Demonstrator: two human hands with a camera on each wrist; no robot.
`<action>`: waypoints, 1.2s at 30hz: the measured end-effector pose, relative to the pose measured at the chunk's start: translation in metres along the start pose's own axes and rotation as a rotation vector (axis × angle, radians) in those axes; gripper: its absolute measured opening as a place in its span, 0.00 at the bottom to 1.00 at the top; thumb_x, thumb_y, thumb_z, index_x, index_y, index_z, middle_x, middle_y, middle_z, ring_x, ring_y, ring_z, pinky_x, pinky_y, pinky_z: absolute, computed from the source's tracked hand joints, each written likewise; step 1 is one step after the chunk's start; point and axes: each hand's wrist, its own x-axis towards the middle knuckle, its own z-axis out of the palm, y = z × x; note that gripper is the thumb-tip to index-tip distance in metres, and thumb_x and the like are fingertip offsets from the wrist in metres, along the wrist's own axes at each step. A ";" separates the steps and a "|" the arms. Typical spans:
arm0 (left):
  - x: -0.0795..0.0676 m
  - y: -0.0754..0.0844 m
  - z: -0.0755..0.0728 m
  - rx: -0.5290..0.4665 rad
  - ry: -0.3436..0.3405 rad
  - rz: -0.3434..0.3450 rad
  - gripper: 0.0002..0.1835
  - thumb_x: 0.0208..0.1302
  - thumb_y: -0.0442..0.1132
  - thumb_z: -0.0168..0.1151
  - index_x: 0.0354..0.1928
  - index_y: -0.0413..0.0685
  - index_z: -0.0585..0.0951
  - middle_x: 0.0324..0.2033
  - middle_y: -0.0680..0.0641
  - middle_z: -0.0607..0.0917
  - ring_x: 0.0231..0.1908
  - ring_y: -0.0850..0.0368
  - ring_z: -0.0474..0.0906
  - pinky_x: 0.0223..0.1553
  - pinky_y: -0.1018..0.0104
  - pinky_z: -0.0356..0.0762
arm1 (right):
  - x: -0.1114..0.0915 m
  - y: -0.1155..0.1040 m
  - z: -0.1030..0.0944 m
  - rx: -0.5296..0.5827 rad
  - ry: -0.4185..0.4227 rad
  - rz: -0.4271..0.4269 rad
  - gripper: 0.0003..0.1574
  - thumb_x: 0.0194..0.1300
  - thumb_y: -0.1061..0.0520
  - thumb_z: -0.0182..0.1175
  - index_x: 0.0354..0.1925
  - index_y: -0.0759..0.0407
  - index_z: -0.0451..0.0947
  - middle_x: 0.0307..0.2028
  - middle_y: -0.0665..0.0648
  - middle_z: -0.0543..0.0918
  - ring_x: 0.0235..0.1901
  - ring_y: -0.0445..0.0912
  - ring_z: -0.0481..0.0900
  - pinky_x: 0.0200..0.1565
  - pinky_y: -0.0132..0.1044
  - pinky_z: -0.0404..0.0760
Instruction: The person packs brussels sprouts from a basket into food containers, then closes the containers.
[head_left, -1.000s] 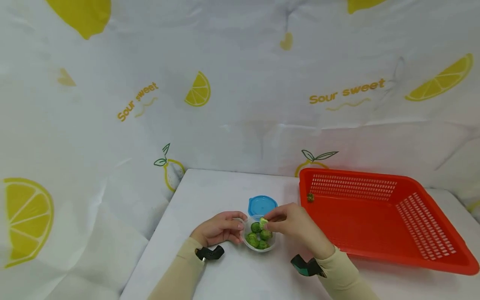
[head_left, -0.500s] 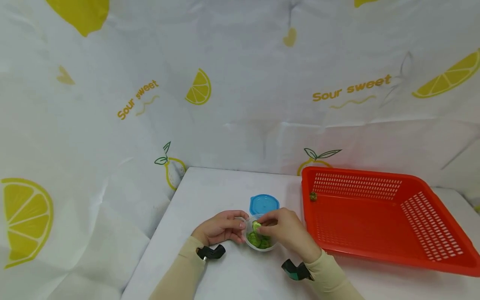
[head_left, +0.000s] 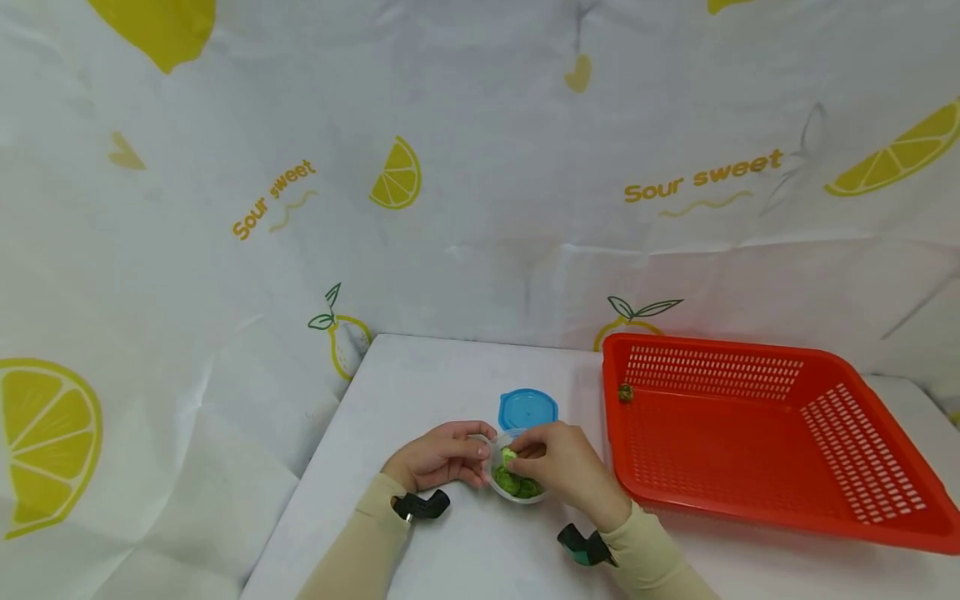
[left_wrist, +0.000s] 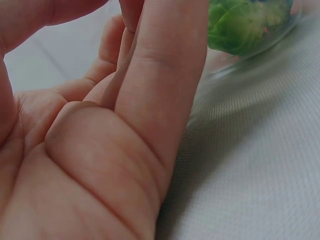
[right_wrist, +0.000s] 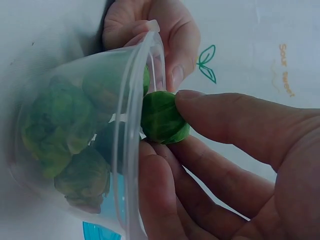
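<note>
A small clear plastic container [head_left: 489, 479] stands on the table, with several green Brussels sprouts [right_wrist: 60, 125] showing through its wall. My left hand [head_left: 441, 458] grips its left rim, thumb and fingers around the edge. At the container's mouth, my right hand [head_left: 570, 468] pinches one Brussels sprout [right_wrist: 164, 117] between thumb and fingers, level with the rim in the right wrist view. Close up in the left wrist view are the left palm and fingers, with a sprout [left_wrist: 240, 25] behind the clear wall. From the head, the right fingers hide part of the container's inside.
A blue lid [head_left: 528, 410] lies flat just behind the container. To the right is a large red plastic basket [head_left: 720, 442], a small green sprout [head_left: 626, 392] at its back left corner. Behind the table hangs a white lemon-print cloth [head_left: 487, 167].
My right hand has moved left and slightly down over the container with the pinched sprout. The left hand has stayed on the rim. The head view has shifted slightly.
</note>
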 end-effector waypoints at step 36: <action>-0.001 -0.001 0.004 -0.003 0.023 0.003 0.10 0.81 0.33 0.55 0.59 0.48 0.74 0.32 0.52 0.88 0.35 0.60 0.92 0.41 0.67 0.91 | -0.010 0.016 -0.163 -0.084 -0.052 -0.060 0.19 0.70 0.49 0.74 0.57 0.51 0.88 0.50 0.52 0.92 0.49 0.46 0.89 0.54 0.42 0.91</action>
